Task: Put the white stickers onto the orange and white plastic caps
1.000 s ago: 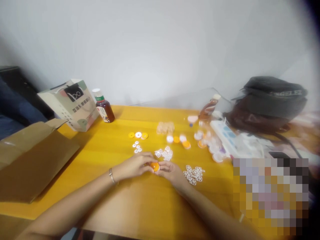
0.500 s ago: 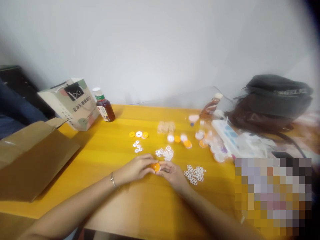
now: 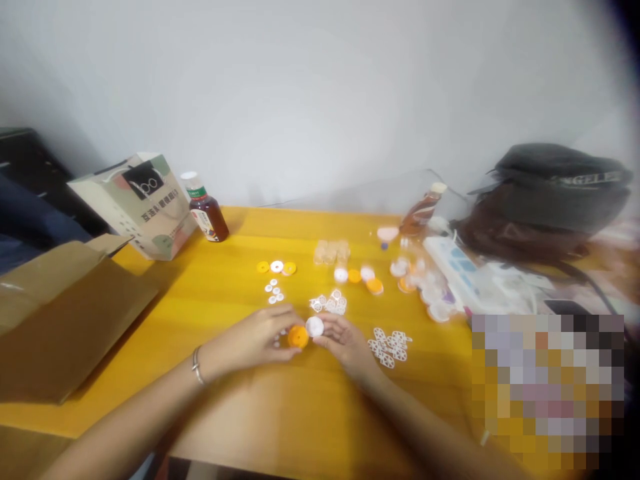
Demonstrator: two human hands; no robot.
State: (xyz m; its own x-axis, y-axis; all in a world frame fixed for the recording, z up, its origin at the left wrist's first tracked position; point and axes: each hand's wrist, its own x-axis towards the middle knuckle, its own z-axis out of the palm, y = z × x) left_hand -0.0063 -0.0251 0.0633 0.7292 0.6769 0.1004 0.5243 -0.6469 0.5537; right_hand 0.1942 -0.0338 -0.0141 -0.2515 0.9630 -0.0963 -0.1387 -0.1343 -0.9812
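My left hand point(image 3: 260, 333) pinches a round orange plastic piece point(image 3: 299, 337) with a small mark at its centre. Close beside it, a round white piece point(image 3: 315, 326) is held between the fingertips and thumb of my right hand point(image 3: 346, 341). Both hands are above the middle of the table. Just beyond them lies a cluster of white wheel-shaped parts point(image 3: 336, 305), and another group of white spoked parts point(image 3: 389, 348) lies right of my right hand. Small white discs point(image 3: 273, 291) are scattered beyond my left hand.
Behind are yellow and white rings point(image 3: 277, 267), clear pieces point(image 3: 331, 253) and orange and white caps point(image 3: 374, 287). A cardboard box point(image 3: 75, 320), paper bag point(image 3: 150, 207) and dark bottle point(image 3: 209, 217) stand left. At right are another bottle point(image 3: 423, 212), a power strip point(image 3: 453, 270) and a black bag point(image 3: 545, 200).
The orange and white pieces, together between my hands before, are now apart. My left hand has moved left with the orange one; the white one shows in my right hand.
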